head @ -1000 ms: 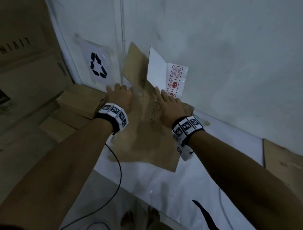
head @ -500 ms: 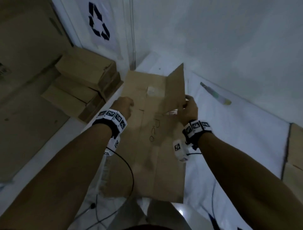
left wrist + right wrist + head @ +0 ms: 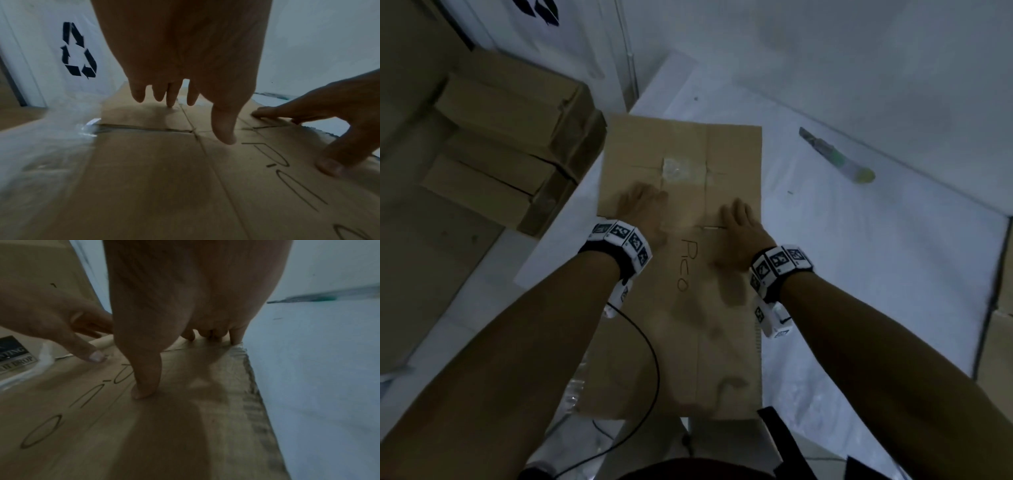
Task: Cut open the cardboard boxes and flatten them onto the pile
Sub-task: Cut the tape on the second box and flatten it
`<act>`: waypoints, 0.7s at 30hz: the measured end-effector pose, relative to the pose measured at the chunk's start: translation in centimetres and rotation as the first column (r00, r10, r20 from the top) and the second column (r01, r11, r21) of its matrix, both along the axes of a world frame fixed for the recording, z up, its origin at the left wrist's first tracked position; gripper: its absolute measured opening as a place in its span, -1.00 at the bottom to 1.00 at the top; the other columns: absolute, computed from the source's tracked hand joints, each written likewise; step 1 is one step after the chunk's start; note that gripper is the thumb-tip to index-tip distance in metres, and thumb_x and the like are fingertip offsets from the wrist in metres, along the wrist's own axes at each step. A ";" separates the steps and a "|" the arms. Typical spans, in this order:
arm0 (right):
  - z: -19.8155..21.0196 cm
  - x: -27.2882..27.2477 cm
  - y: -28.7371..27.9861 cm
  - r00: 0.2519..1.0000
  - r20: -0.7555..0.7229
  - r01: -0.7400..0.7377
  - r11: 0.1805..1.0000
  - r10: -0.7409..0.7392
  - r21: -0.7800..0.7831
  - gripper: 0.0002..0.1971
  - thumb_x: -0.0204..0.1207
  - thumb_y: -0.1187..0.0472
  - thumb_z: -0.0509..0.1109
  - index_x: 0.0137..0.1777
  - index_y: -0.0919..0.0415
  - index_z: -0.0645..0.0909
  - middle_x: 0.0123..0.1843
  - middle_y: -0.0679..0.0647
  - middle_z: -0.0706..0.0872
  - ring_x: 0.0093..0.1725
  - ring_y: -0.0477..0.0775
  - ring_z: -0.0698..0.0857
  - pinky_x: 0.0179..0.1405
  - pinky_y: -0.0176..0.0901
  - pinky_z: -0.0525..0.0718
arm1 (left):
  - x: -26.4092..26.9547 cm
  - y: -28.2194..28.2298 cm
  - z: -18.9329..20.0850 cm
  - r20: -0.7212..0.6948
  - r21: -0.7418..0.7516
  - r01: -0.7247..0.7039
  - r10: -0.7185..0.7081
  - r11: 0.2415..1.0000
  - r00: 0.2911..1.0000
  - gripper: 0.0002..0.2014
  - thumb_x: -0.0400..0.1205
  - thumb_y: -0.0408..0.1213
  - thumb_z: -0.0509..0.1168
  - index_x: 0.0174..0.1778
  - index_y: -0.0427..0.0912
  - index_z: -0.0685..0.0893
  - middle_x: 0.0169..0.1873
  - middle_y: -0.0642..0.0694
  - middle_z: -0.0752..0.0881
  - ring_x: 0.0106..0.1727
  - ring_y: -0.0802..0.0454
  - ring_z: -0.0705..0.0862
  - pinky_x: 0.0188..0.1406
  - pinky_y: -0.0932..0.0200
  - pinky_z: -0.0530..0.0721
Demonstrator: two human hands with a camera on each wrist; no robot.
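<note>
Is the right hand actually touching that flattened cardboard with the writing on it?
Touching. In the right wrist view, the right hand has its thumb tip and fingertips planted on the flattened cardboard, with no gap beneath them.

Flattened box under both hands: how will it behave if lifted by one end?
The box likely bends along its creases rather than staying rigid. Probably light, being a thin sheet. The flaps may spring up once the left hand and right hand lift.

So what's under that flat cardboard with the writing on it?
The flattened cardboard lies on a white sheet, with clear plastic peeking out at its left edge. Both hands press on top; anything directly beneath is hidden.
</note>
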State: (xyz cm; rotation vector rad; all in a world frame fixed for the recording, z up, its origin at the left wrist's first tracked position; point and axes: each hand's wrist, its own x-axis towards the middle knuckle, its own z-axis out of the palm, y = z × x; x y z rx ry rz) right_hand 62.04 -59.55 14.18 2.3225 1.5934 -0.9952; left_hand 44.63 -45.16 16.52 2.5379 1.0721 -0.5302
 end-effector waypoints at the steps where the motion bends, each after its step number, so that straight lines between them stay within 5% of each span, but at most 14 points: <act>1: -0.2 0.3 0.2 1.000 0.014 -0.017 1.000 0.017 -0.016 0.16 0.42 -0.14 0.54 0.70 0.12 -0.29 0.70 0.21 -0.38 0.69 0.23 -0.31 0.67 0.27 -0.01 | 0.8 0.1 -0.2 -0.005 -0.014 -0.002 0.002 1.000 1.000 -0.27 0.41 -0.09 0.44 0.49 -0.20 0.37 0.49 -0.25 0.34 0.52 -0.27 0.29 0.45 -0.23 0.36; 7: -0.1 2.1 4.7 0.994 0.086 -0.063 0.991 0.073 -0.116 0.29 0.36 -0.11 0.58 0.67 0.32 -0.40 0.67 0.21 -0.42 0.67 0.26 -0.35 0.68 0.20 -0.18 | 4.2 2.4 -0.9 -0.165 -0.052 0.073 -0.080 0.996 0.983 0.35 0.02 0.22 0.63 0.58 0.03 -0.09 0.61 -0.26 -0.09 0.65 -0.32 -0.08 0.51 -0.48 0.12; 12: -0.7 4.6 11.9 0.990 0.139 -0.021 0.999 0.025 -0.032 -0.25 0.74 0.20 0.14 0.67 0.38 -0.33 0.71 0.29 -0.32 0.70 0.26 -0.26 0.68 0.14 -0.14 | 3.4 3.0 -2.1 -0.168 -0.116 0.070 -0.089 0.991 0.982 0.48 0.07 0.29 0.61 0.65 0.04 -0.34 0.66 -0.20 -0.31 0.67 -0.24 -0.33 0.57 -0.48 -0.07; 14: -0.9 6.0 14.6 0.991 0.134 -0.004 1.000 0.004 -0.002 -0.31 0.77 0.21 0.07 0.67 0.36 -0.31 0.71 0.27 -0.31 0.70 0.25 -0.25 0.66 0.13 -0.16 | 3.4 3.2 -2.2 -0.165 -0.142 0.063 -0.086 0.988 0.982 0.48 0.12 0.26 0.62 0.66 0.01 -0.38 0.66 -0.20 -0.37 0.67 -0.22 -0.37 0.58 -0.47 -0.14; 18: -1.1 8.8 18.8 0.991 0.136 -0.002 0.999 0.007 -0.035 0.10 0.52 -0.04 0.46 0.68 0.33 -0.32 0.71 0.28 -0.31 0.70 0.26 -0.23 0.66 0.25 -0.06 | 3.3 2.9 -1.8 -0.168 -0.105 0.087 -0.104 0.991 0.980 0.45 0.15 0.26 0.60 0.66 -0.03 -0.36 0.66 -0.24 -0.32 0.68 -0.24 -0.31 0.57 -0.47 -0.08; 21: -1.6 9.5 20.0 0.982 0.185 -0.024 0.995 0.042 -0.101 0.46 0.17 -0.31 0.63 0.66 0.33 -0.39 0.70 0.30 -0.35 0.70 0.27 -0.23 0.64 0.37 0.01 | 3.9 3.4 -1.7 -0.119 0.034 0.084 -0.079 0.996 0.990 0.36 0.08 0.30 0.60 0.66 -0.06 -0.07 0.65 -0.29 0.03 0.65 -0.25 0.08 0.50 -0.41 0.19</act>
